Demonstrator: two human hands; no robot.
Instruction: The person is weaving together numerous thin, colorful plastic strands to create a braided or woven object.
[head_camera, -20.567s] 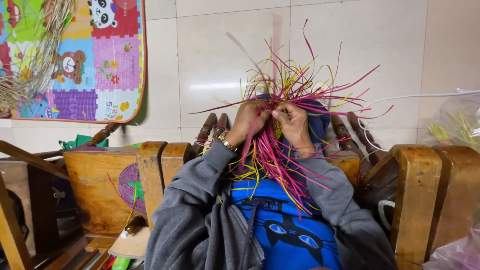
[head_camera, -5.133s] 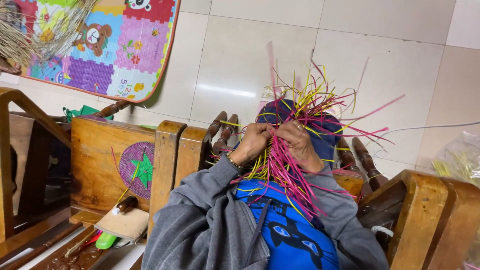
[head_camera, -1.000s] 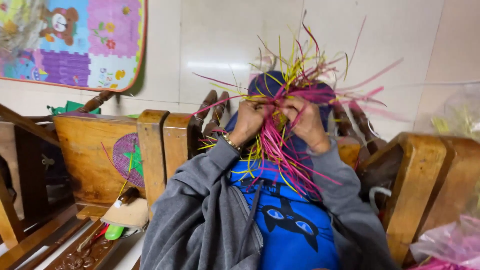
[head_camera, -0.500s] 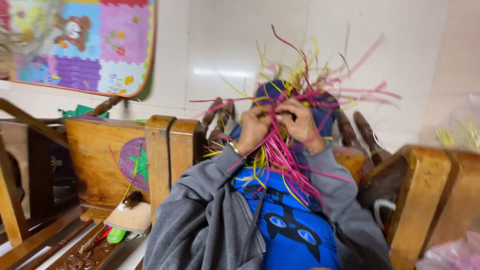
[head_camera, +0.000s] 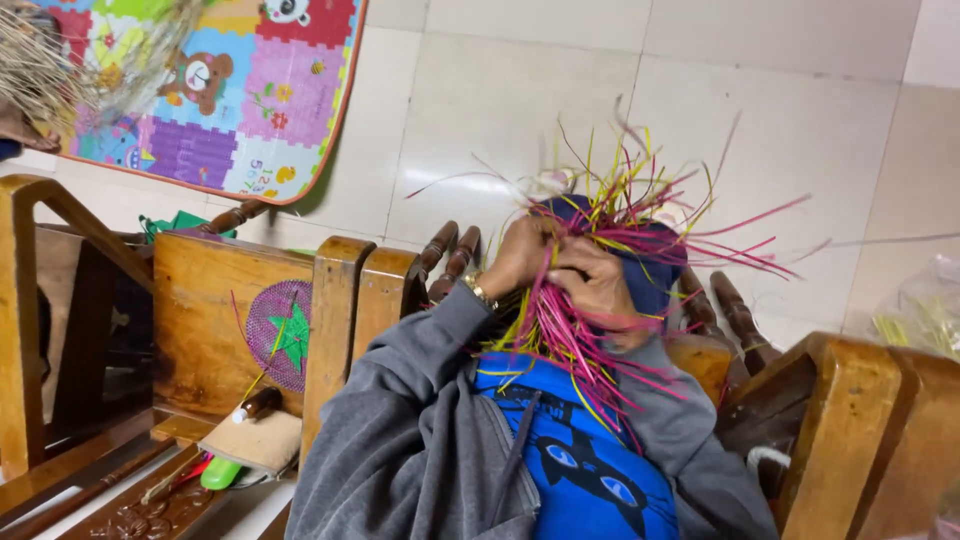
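Pink/yellow straw bundle (head_camera: 590, 310), both hands gripping: left hand (head_camera: 520, 255), right hand (head_camera: 597, 285)

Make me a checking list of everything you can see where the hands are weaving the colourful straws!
Surface: pale tiled floor, seen between brown wooden chairs.
Job's things: a bundle of pink and yellow strips fanned around a dark blue core, held over a blue shirt with a cat picture.
Clutter: round woven purple piece with a green star on a chair seat; a marker and small tools lower left; a clear bag of strips at right.
Hands: left hand and right hand both grip the bundle; fingers buried in strips.
Cables: nothing seen.
Surroundings: colourful foam play mat on the floor.
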